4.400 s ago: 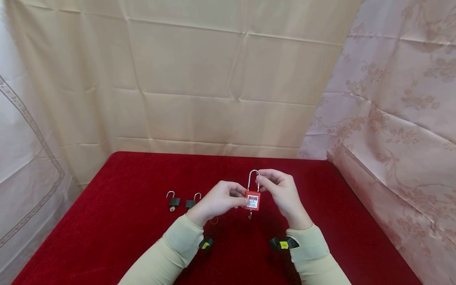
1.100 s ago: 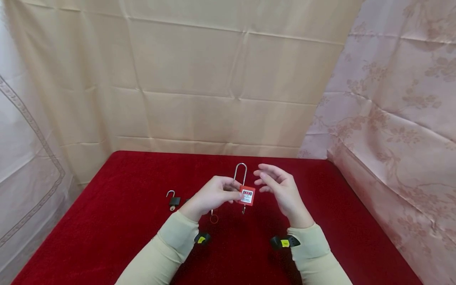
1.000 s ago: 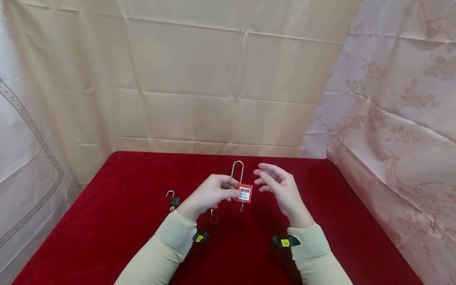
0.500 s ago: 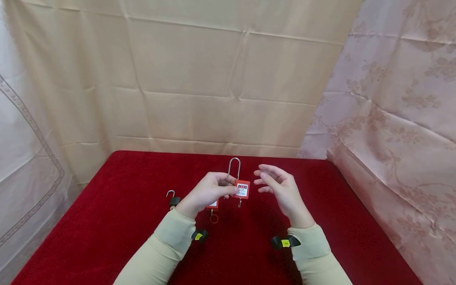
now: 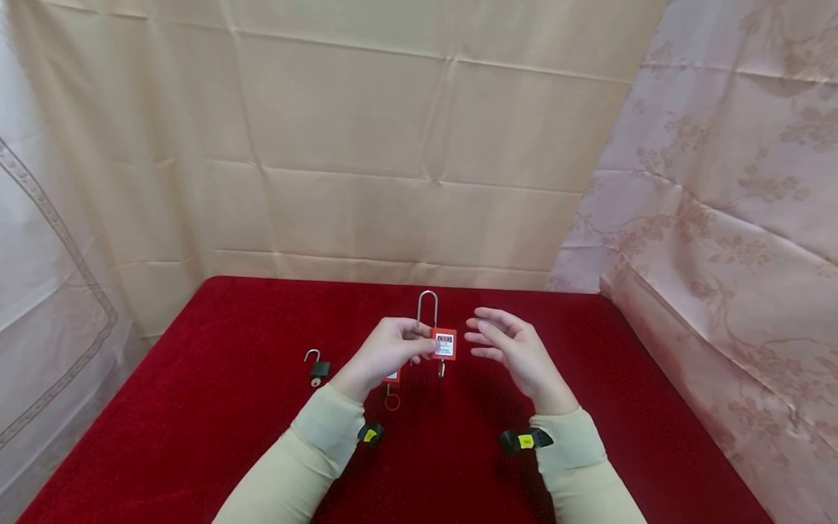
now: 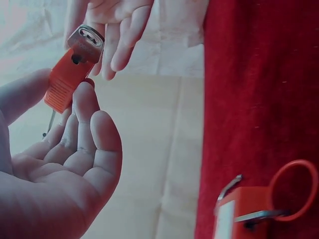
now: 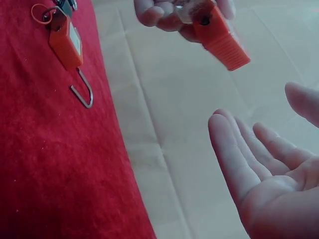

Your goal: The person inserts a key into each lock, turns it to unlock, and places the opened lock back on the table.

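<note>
My left hand [image 5: 386,351] pinches a red padlock [image 5: 444,343] by its body between thumb and fingers. The padlock has a white label, and its tall steel shackle [image 5: 428,294] stands up, swung out with one leg outside the body. A key [image 6: 87,46] sticks out of the bottom of the padlock. My right hand [image 5: 517,353] hovers just to the right, palm inward, fingers loosely extended and holding nothing. Below my left hand, a second red padlock [image 7: 66,46] lies on the table with its shackle unhooked and a red ring [image 5: 392,402] on its key.
A black padlock [image 5: 319,370] with a raised, open shackle and a key lies on the red table cover [image 5: 262,320] to the left. Another dark piece [image 7: 62,7] shows beside the lying red padlock. Beige cloth [image 5: 340,145] hangs behind the table.
My right hand, earlier at the shackle, has let go and stays to the right. The left hand has carried the red padlock leftward and slightly up, uncovering part of the lying red padlock.
</note>
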`<state>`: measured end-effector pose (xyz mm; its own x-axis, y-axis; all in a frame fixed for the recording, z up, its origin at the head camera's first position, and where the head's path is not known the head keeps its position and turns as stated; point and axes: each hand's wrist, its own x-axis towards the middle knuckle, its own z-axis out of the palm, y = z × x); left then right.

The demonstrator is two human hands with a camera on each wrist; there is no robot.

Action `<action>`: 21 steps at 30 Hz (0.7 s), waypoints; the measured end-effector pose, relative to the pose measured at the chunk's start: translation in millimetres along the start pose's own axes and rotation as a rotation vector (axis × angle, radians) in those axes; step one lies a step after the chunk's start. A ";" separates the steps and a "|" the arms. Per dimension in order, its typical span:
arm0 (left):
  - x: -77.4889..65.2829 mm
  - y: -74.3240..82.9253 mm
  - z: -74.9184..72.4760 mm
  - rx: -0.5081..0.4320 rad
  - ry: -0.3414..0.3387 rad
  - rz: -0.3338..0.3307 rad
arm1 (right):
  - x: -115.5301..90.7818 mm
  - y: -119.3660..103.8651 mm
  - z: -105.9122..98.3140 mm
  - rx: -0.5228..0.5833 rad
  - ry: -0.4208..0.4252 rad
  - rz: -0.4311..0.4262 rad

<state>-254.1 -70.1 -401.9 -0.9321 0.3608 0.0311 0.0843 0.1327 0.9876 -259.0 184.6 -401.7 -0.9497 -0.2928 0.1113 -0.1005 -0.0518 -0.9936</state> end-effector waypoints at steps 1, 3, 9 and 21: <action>1.2 -1.9 1.6 -0.001 0.003 -0.013 | 0.6 1.5 -0.8 0.006 -0.003 0.012; 3.8 -6.1 5.3 0.005 0.012 -0.039 | 1.4 3.7 -2.4 0.033 -0.011 0.038; 12.6 -13.0 19.8 0.059 0.053 -0.089 | 4.0 9.7 -8.3 0.104 -0.019 0.101; 24.0 -24.3 38.9 0.197 0.059 -0.193 | 7.4 27.5 -20.4 0.050 0.027 0.243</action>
<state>-264.8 -28.8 -431.1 -0.9561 0.2575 -0.1400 -0.0353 0.3731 0.9271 -274.9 200.4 -428.6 -0.9519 -0.2767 -0.1318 0.1459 -0.0308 -0.9888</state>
